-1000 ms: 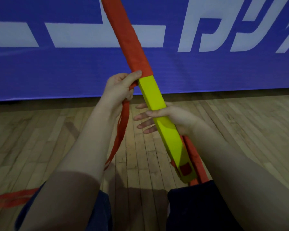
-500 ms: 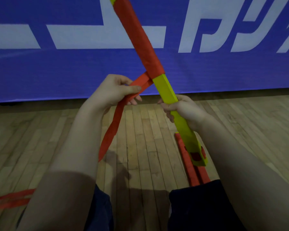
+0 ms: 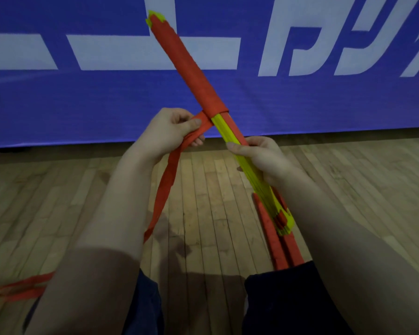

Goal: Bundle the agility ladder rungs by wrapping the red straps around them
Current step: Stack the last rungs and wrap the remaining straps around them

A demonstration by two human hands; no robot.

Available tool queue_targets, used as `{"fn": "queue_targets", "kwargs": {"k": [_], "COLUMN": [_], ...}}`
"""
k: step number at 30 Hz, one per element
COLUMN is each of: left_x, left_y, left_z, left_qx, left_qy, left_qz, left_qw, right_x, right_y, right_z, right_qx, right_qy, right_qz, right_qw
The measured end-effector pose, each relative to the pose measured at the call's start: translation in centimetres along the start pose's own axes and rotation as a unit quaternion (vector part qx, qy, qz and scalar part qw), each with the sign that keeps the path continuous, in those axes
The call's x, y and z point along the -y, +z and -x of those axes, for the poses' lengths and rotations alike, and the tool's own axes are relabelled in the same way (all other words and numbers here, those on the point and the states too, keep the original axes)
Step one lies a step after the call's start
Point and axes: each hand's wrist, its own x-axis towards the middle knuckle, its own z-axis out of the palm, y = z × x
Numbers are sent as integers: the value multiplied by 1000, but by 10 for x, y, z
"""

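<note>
A stack of yellow ladder rungs (image 3: 257, 182) slants from upper left down to lower right in front of me. Its upper half is covered by wound red strap (image 3: 186, 66). My right hand (image 3: 261, 158) grips the bare yellow part below the wrapping. My left hand (image 3: 172, 134) pinches the loose red strap (image 3: 167, 182) just left of where it leaves the bundle. From there the strap hangs down and trails over the floor to the lower left (image 3: 17, 286). A second red strap (image 3: 273, 238) hangs from the bundle's lower end.
I sit on a wooden plank floor (image 3: 211, 201) with my dark-clothed legs (image 3: 288, 303) at the bottom of the view. A blue banner with large white lettering (image 3: 82, 93) stands close in front along the floor.
The bundle has turned about its long axis, so the stacked rung edges now face me. My left hand has drawn the strap out to the left; my right hand has regripped the yellow part.
</note>
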Motion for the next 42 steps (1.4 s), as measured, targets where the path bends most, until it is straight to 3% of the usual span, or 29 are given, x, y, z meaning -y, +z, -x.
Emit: {"fn": "queue_targets", "kwargs": {"k": [5, 9, 13, 16, 20, 25, 30, 34, 42], "left_x": [2, 1, 0, -6, -16, -6, -3, -2, 0], "left_y": [11, 17, 24, 31, 33, 41, 31, 20, 17], "left_z": [1, 1, 2, 5, 8, 4, 3, 2, 4], "left_qx": [26, 39, 22, 15, 70, 5, -5, -24, 67], "left_qy": [-1, -1, -36, -45, -54, -31, -60, -61, -16], "left_qz": [-47, -59, -46, 7, 85, 29, 75, 120, 154], "left_qw": [999, 997, 998, 999, 992, 999, 995, 991, 986], "right_x": [-5, -3, -5, -7, -1, 1, 2, -3, -1], "right_y": [13, 21, 26, 28, 25, 28, 21, 14, 7], "right_z": [0, 9, 12, 16, 15, 19, 16, 17, 16], "right_qx": [-65, -48, -79, -67, -91, -56, 24, 141, 310], "right_qy": [-32, -31, -113, -123, -163, -195, -195, -43, 16], "right_qz": [133, 190, 317, 284, 337, 377, 306, 127, -48], "right_qw": [989, 980, 938, 949, 923, 904, 931, 981, 949]}}
